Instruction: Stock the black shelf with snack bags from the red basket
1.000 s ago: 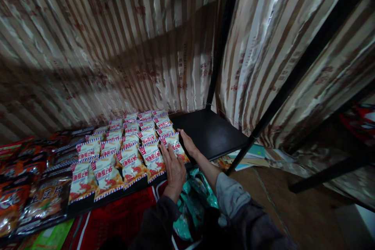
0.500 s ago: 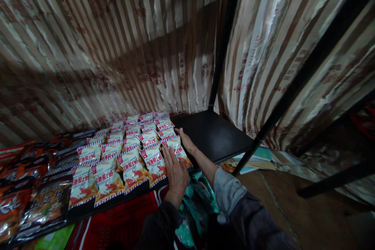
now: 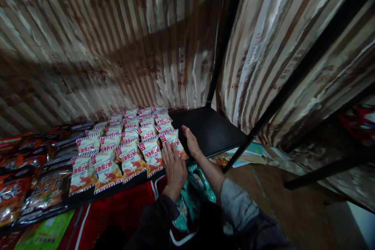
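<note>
Several white and orange snack bags [image 3: 131,160] with striped blue and red edges lie in rows on a black shelf [image 3: 209,129]. My left hand [image 3: 175,166] rests flat, fingers stretched out, on the front right snack bag [image 3: 173,140]. Just right of that bag, my right hand [image 3: 191,142] hovers over the bare part of the shelf. Its fingers are extended and it holds nothing. A small gap separates it from the bags.
Dark potato-chip packs [image 3: 47,187] and orange packs [image 3: 14,191] lie on the shelf's left. Below are a red crate [image 3: 117,215] and teal packages [image 3: 202,183]. Black posts [image 3: 224,43] and a striped curtain [image 3: 131,47] enclose the shelf. Papers [image 3: 249,152] lie at the right.
My right hand has moved off the side of the bags, to the right. My left hand stays on the front right bag. The view has shifted slightly.
</note>
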A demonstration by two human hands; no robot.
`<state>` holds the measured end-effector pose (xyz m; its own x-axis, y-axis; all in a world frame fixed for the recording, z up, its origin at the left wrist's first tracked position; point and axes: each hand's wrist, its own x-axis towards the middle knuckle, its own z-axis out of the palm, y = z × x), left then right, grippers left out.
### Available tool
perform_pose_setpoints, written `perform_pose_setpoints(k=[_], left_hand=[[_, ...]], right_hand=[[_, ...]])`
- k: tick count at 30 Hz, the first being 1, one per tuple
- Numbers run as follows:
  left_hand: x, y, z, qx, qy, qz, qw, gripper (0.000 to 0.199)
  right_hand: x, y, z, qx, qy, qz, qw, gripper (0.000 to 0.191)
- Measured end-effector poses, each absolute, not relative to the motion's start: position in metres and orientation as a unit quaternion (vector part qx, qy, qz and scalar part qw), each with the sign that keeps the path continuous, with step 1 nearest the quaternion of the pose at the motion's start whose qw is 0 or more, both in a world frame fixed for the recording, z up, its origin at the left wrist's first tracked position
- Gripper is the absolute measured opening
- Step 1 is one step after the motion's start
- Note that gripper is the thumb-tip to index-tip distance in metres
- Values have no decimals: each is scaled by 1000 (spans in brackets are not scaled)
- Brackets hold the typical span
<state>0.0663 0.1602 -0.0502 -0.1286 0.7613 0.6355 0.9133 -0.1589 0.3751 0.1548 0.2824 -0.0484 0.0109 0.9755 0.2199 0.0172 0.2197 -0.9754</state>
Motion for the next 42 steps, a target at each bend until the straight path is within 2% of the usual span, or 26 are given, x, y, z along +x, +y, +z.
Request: perform_pose_setpoints(k=[7, 13, 16, 19, 24, 31, 42], left_hand=[[77, 147, -53, -649, -669, -356, 65, 60], [64, 143, -52, -675, -640, -361, 69, 60], [52, 131, -50, -685, -624, -362, 102, 59], [37, 121, -50, -608, -676, -397, 126, 55], [20, 125, -47, -527, -728, -424, 108, 49], [21, 138, -43, -520, -739, -417, 98, 46], [10, 140, -61, -554, -689, -450, 122, 44]], right_hand=[[158, 221, -46, -488, -594, 375, 518, 66], [149, 208, -45, -513, -643, 340, 456, 68], [145, 207, -45, -509, -693, 254, 444, 69], [139, 205, -40, -481, -747, 154, 431, 63], [129, 203, -30, -446, -818, 65, 357, 56], [131, 207, -48, -474, -817, 72, 320, 67], [133, 207, -55, -481, -777, 111, 390, 61]])
